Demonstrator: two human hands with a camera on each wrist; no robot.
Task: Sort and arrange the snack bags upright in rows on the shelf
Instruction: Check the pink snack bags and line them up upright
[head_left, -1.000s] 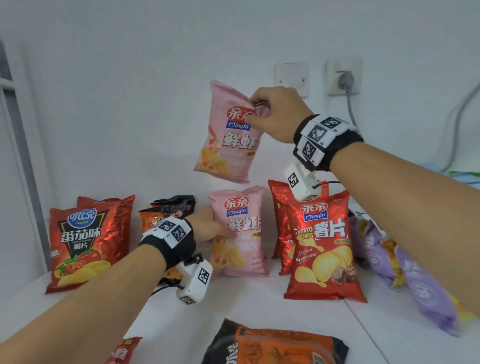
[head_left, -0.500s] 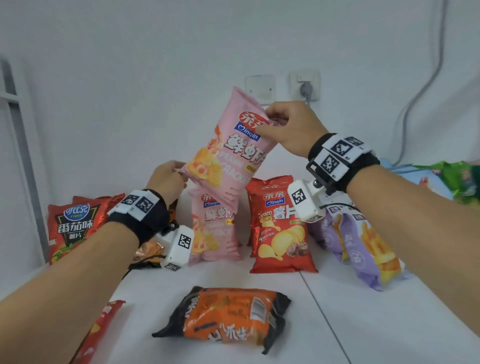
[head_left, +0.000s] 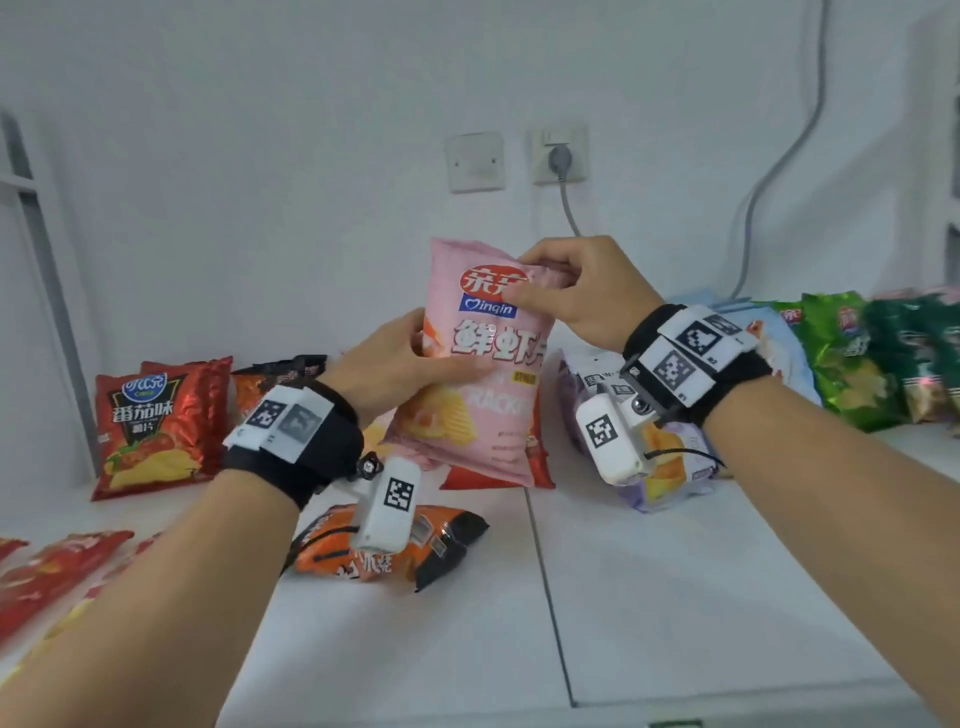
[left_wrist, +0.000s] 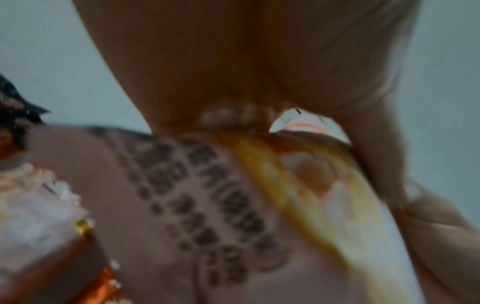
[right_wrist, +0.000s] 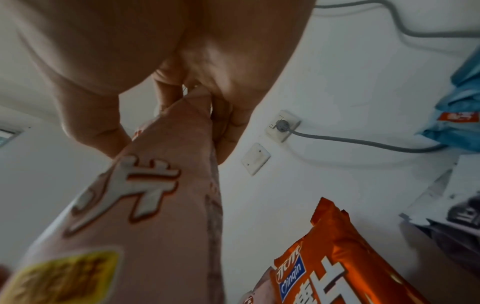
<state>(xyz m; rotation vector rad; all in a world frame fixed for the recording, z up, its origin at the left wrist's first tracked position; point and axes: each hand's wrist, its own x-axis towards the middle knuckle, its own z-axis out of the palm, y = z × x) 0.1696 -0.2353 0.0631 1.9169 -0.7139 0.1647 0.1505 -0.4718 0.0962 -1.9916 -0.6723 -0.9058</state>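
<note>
I hold a pink prawn-cracker bag upright between both hands at the middle back of the white shelf. My right hand pinches its top right corner. My left hand grips its left edge, thumb on the front. The bag's lower edge is close to the shelf; I cannot tell whether it touches. In the left wrist view, my fingers close on the blurred pink bag. In the right wrist view, the pink bag hangs from my right hand. A red chips bag stands behind it.
A red tomato-chips bag stands at the far left. An orange-and-black bag lies flat in front. Purple bags lean at the right, with green bags beyond. Red bags lie at the lower left. A plugged socket is on the wall.
The pink bag has come down from high against the wall towards the shelf. My left hand left the standing pink bag and took hold of the held bag's left edge.
</note>
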